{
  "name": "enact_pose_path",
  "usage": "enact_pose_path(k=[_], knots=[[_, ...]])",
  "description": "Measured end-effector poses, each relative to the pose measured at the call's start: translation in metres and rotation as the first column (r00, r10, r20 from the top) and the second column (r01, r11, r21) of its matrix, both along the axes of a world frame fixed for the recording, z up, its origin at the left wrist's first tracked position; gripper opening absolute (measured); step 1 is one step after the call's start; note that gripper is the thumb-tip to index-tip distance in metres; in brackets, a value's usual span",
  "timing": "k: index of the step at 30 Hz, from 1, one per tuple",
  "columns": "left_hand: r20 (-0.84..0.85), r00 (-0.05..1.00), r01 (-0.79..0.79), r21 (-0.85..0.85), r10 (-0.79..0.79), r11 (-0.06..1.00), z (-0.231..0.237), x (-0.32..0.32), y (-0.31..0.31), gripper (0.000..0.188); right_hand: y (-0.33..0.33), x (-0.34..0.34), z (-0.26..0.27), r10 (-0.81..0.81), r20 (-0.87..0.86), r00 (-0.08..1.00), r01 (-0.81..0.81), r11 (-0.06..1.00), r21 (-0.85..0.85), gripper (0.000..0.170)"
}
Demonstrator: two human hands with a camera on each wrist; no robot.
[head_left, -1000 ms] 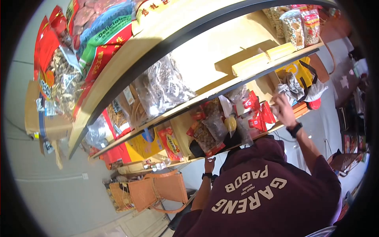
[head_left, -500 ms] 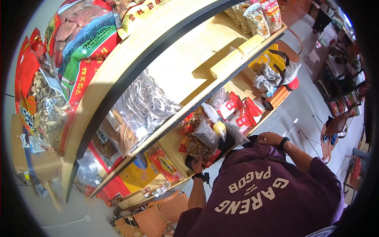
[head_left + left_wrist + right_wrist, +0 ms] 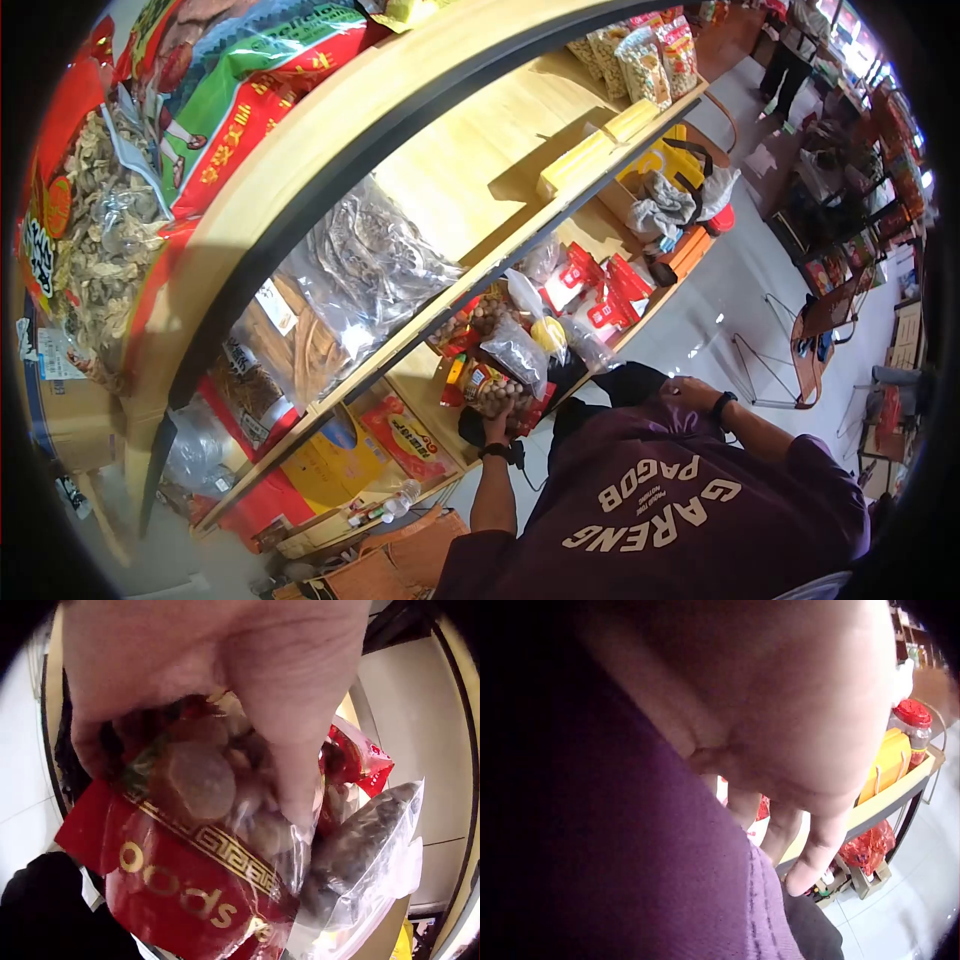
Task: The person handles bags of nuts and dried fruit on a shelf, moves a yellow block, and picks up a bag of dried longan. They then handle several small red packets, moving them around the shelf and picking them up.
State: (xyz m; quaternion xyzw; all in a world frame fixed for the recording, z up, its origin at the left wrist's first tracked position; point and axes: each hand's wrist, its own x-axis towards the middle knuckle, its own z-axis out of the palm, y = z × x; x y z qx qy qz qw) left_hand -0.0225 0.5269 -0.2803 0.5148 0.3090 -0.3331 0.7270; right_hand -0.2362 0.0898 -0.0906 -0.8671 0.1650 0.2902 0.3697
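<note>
My left hand (image 3: pixel 497 425) grips a red and clear plastic bag (image 3: pixel 187 877) with gold lettering and round brown dried pieces inside. In the left wrist view, thumb and fingers curl down over its clear part. This bag lies at the front of the lower shelf in the head view. Beside it is a clear bag of dark dried pieces (image 3: pixel 360 840). At the front of the purple shirt (image 3: pixel 650 480) is my right hand (image 3: pixel 690 393), its fingers loosely bent. The shirt covers part of that hand in the right wrist view.
Several red packets (image 3: pixel 605 300) lie on the lower shelf, to the right of the bags. Above, a shelf board (image 3: pixel 480 200) carries a large clear bag of dried goods (image 3: pixel 370 260). A folding chair (image 3: pixel 810 340) stands on the floor to the right.
My right hand has drawn back from above the shelf by the red packets to the shirt front. My left hand has moved from the shelf's front edge onto the red bag.
</note>
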Motion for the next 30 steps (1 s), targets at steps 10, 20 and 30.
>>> enact_pose_path(k=[10,20,30], knots=[[0.337,0.941,-0.061,0.240,-0.025,0.969,-0.003,-0.017,0.002,0.095,0.002,0.049,-0.007,0.116,0.119,0.986,-0.127,0.988,0.086,0.034],[0.473,0.881,-0.181,0.367,-0.016,0.912,0.054,-0.079,0.043,0.090,0.024,0.163,-0.011,0.288,0.246,0.926,-0.340,0.918,0.205,0.031],[0.535,0.834,-0.291,0.221,0.134,0.931,0.167,-0.112,0.004,0.090,0.097,0.230,-0.003,0.651,0.222,0.726,-0.682,0.639,0.357,0.067]])
